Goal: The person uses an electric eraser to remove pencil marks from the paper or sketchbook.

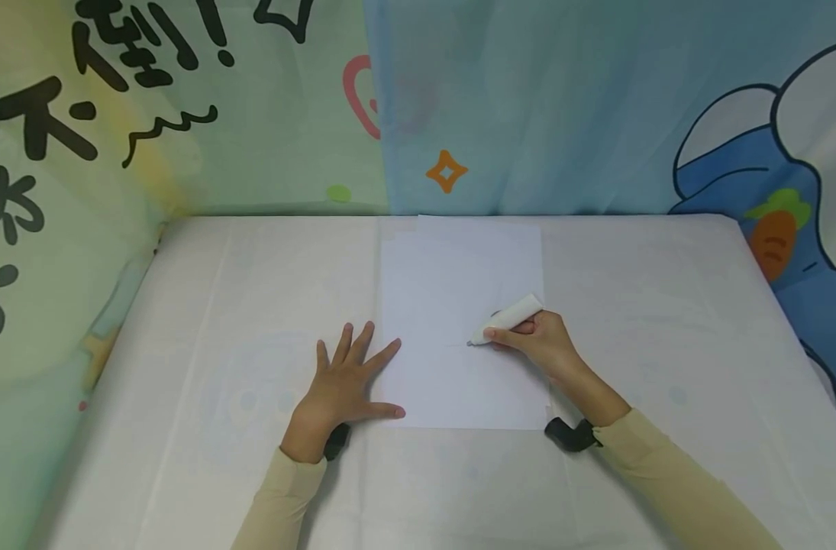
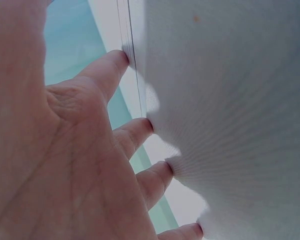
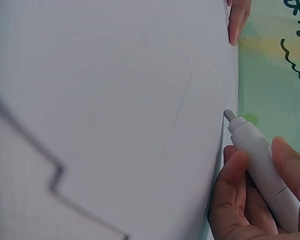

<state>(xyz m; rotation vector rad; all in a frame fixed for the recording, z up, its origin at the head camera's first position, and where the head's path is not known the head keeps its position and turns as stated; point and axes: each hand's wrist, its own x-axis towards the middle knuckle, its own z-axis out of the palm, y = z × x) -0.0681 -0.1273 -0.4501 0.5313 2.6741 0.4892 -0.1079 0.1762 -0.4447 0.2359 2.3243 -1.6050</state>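
Sheets of white paper (image 1: pixel 459 267) lie on the white-covered table. My right hand (image 1: pixel 537 340) pinches a thick white pen-shaped tool (image 1: pixel 517 313) between thumb and fingers, tilted down to the left. Its narrow grey tip is right at the paper's surface, near a faint line in the head view; the right wrist view also shows the tool (image 3: pixel 262 160) and its seam. My left hand (image 1: pixel 342 382) rests with fingers spread at the paper's left edge, index finger and thumb reaching onto it. Several stacked sheet edges show beside that hand (image 2: pixel 75 150) in the left wrist view.
The white tablecloth (image 1: pixel 253 290) spreads around the paper. Behind the table hangs a printed curtain (image 1: pixel 527 107) with lettering and a carrot drawing. Black wrist-worn cameras sit under the left wrist (image 1: pixel 337 441) and beside the right wrist.
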